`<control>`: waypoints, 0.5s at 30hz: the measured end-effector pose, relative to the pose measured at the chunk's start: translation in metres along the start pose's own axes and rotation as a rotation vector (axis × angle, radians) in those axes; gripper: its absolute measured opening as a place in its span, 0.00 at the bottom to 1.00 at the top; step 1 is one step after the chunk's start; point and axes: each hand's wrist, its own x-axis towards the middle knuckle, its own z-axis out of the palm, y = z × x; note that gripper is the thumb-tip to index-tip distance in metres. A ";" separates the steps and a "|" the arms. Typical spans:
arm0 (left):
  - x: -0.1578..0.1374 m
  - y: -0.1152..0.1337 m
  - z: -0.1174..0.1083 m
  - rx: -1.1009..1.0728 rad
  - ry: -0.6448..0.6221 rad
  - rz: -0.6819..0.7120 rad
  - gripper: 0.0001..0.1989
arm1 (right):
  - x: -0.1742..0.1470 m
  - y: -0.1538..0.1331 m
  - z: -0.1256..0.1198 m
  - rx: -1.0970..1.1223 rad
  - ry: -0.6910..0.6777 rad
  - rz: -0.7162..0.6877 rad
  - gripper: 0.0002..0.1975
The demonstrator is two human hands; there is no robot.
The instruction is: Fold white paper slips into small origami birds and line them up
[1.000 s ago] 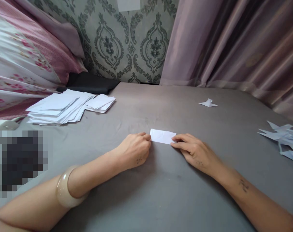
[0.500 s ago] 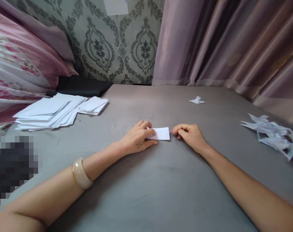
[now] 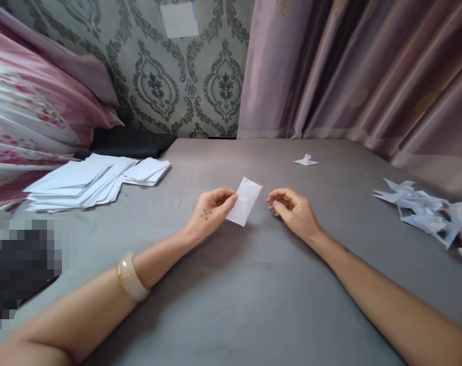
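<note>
A small white rectangle of folded paper (image 3: 246,202) is tilted up off the grey surface (image 3: 254,295). My left hand (image 3: 211,209) pinches its left edge between thumb and forefinger. A little to the right of the paper, my right hand (image 3: 294,211) hovers with curled fingers slightly apart and nothing in them. A gap separates its fingertips from the paper. A pale bangle (image 3: 130,277) circles my left forearm.
Stacked white paper sheets (image 3: 76,183) lie at the left, beside a smaller stack (image 3: 149,171). One folded paper figure (image 3: 306,160) stands at the back right. Several more folded figures (image 3: 422,206) are heaped at the far right. Curtains (image 3: 311,66) hang behind.
My left hand has lifted the paper off the surface and turned it on a slant. My right hand's fingers have opened a little beside it. The view has shifted slightly.
</note>
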 end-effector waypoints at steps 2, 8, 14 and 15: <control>-0.001 0.000 0.001 -0.337 0.010 -0.240 0.08 | -0.006 -0.005 0.003 -0.095 0.026 -0.155 0.10; -0.006 -0.003 0.004 -0.570 0.029 -0.478 0.15 | -0.022 -0.017 0.014 -0.508 -0.174 -0.422 0.23; -0.006 -0.003 0.005 -0.456 -0.096 -0.471 0.10 | -0.021 -0.013 0.020 -0.631 -0.288 -0.439 0.17; -0.006 -0.003 0.004 -0.375 -0.121 -0.440 0.08 | -0.020 -0.012 0.020 -0.638 -0.302 -0.434 0.15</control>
